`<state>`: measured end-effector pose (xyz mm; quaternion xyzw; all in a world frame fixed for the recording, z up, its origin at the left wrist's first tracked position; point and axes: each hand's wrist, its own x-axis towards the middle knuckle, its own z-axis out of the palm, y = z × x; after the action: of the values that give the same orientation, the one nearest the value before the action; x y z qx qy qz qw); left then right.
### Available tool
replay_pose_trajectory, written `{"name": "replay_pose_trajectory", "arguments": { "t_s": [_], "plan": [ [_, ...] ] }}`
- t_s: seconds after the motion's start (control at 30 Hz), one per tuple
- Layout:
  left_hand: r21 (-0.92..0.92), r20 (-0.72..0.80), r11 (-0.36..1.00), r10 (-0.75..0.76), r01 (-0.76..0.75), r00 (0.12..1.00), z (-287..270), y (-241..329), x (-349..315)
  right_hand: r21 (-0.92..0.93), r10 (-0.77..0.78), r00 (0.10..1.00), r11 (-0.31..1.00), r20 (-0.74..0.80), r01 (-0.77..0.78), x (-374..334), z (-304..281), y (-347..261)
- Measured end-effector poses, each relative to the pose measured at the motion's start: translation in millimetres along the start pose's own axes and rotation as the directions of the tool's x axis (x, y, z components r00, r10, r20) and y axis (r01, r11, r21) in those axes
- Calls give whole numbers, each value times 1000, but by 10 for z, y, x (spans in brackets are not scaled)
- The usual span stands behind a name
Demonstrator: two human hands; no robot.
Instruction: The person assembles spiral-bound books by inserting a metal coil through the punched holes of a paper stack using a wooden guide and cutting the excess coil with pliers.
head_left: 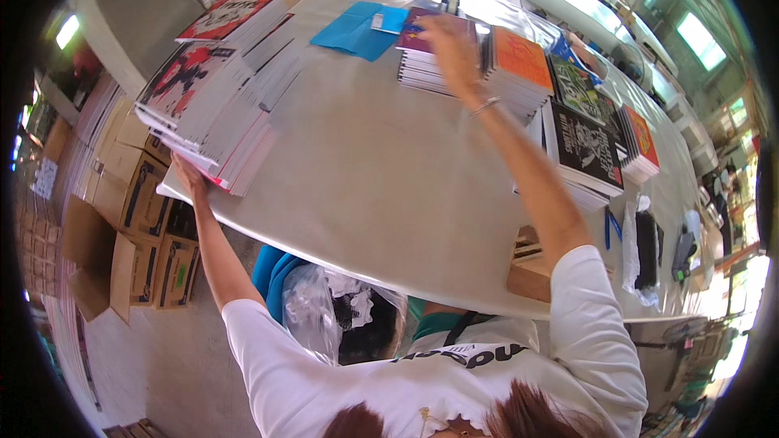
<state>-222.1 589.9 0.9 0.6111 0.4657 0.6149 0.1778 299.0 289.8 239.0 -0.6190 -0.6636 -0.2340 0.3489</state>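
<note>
While the left hand (191, 178) rests against the near-left corner of a stack of red-and-white-covered magazines (187, 85), the right hand (450, 45) extends over purple-covered notebooks (418, 71) on the far side of a pale-topped table (365, 170), as seen in the head view. Blurred, the right hand lies above the right part of the purple cover; whether its fingers touch or pinch anything cannot be told. The left fingers bend at the stack's lower edge, but it cannot be told whether they are pressed together on paper. The magazines sit at the table's left end, beyond and to the right of the left hand, their layers stepped unevenly. The notebooks lie beneath and just left of the right hand, between a blue sheet (345, 32) and orange-covered notebooks (519, 61). Each full pile would likely prove heavy, a single copy light. The magazines should bend readily and their smooth covers slide; the notebooks look firmer. Opposite edges, thumb on the cover and fingers beneath, would give the surest hold and spare corners from creasing.
</note>
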Motion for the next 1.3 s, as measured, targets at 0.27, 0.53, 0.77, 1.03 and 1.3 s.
{"name": "replay_pose_trajectory", "arguments": {
  "t_s": [0.27,0.53,0.77,1.03,1.3],
  "plan": [
    [73,1,915,-399,398,917,129,703,-117,235,282,959,931,22,-279,-186,271,311],
    [176,-75,955,-229,238,971,-44,813,-256,522,16,797,748,604,-410,-628,1210,-1282],
    [159,-133,987,-18,39,991,0,1227,-784,730,-13,746,217,666,-648,-538,1696,-1328],
    [191,-32,969,-151,155,988,-46,1835,-1175,549,137,709,537,692,-640,-321,1751,-1364],
    [-7,261,959,-271,282,927,214,2456,-1726,626,101,797,563,596,-539,-650,1441,-431]
  ]
}}
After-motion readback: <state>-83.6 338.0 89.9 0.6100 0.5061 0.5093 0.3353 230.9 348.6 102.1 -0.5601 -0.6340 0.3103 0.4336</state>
